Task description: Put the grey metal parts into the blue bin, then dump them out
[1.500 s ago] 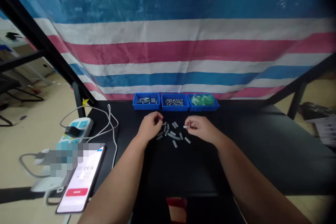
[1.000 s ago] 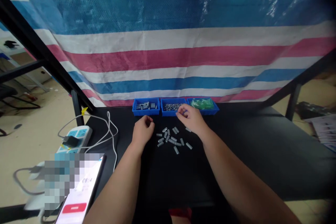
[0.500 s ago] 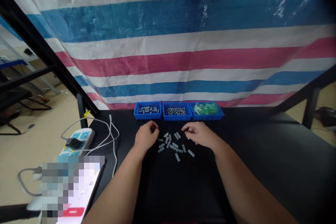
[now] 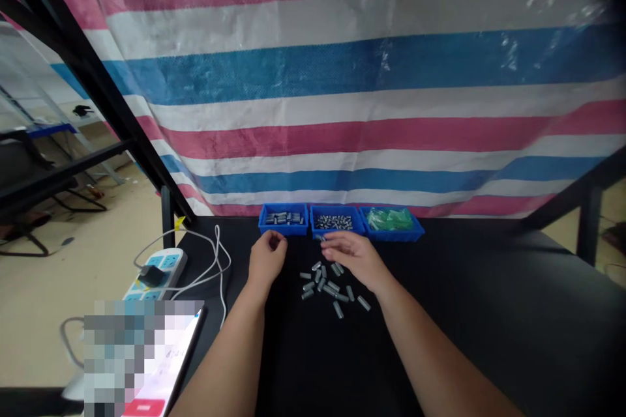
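Several grey metal cylinders (image 4: 333,287) lie scattered on the black table. Just in front of the left blue tray (image 4: 283,230), which holds similar cylinders, my left hand (image 4: 267,259) has its fingers curled together; whatever they hold is hidden. My right hand (image 4: 353,255) is over the table behind the scattered cylinders, its fingers pinched on a small metal piece (image 4: 320,238). It is close to the middle blue tray (image 4: 337,232) of small metal parts. The right blue tray (image 4: 395,235) contains green plastic bags (image 4: 390,218).
A power strip (image 4: 169,262) with a black plug and white cables (image 4: 218,260) sits at the table's left. Nearer is a lit screen (image 4: 171,355), partly pixelated. A striped sheet (image 4: 342,104) hangs behind the trays, between black frame bars.
My right hand has moved left and toward the middle tray, and a small metal piece now shows at its fingertips. The view has shifted, so the trays appear lower and farther right.
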The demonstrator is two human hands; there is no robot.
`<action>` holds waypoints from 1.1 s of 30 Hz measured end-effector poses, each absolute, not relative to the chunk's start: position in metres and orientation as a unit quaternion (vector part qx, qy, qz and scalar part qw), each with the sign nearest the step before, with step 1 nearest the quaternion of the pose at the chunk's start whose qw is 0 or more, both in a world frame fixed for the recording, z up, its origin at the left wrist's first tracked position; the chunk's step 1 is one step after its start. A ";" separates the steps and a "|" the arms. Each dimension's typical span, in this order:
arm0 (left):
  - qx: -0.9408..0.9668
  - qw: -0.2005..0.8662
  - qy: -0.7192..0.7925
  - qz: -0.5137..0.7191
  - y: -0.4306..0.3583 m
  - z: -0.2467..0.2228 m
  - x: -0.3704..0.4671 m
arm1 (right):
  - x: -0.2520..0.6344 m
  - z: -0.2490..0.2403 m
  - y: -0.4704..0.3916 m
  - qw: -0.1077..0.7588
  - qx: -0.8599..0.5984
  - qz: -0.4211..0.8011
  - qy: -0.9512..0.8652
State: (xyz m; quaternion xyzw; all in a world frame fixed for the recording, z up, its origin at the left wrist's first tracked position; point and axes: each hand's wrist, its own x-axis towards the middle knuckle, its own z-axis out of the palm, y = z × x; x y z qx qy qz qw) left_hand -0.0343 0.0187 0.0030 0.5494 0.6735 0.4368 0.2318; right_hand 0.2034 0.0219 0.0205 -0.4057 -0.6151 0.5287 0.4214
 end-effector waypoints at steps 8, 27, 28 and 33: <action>0.521 0.224 0.667 0.483 0.019 0.006 -0.037 | 0.207 0.009 0.022 0.395 -0.484 0.387 -0.678; 0.660 0.264 0.618 0.335 0.011 0.002 -0.023 | 0.241 0.021 0.017 0.195 -0.503 0.341 -0.770; 0.658 0.261 0.623 0.334 0.012 0.003 -0.023 | 0.244 0.021 0.017 0.204 -0.499 0.350 -0.766; 0.633 0.243 0.654 0.335 0.013 0.001 -0.026 | 0.247 0.018 0.019 0.164 -0.479 0.408 -0.760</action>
